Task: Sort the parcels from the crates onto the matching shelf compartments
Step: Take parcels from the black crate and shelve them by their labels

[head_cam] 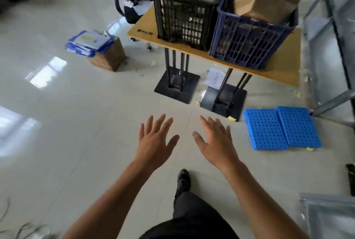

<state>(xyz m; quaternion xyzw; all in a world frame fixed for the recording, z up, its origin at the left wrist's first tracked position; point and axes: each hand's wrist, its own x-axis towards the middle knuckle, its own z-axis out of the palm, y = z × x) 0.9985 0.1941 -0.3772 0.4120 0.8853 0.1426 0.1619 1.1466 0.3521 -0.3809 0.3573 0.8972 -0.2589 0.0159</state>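
Observation:
A black crate [182, 18] and a blue crate [249, 43] stand side by side on a wooden table [284, 66] ahead of me. A brown cardboard parcel [263, 2] sticks out of the blue crate's top. More parcels show dimly through both crates' mesh walls. My left hand [156, 142] and my right hand [217, 142] are stretched out over the floor, palms down, fingers spread, holding nothing, well short of the table. A metal shelf frame [330, 33] rises at the right edge.
A cardboard box [109, 56] topped with blue-white packets sits on the floor at left. Two blue perforated panels [282, 129] lie on the floor at right. The table's black base plates [176, 87] are ahead. An office chair [132, 2] stands behind the table.

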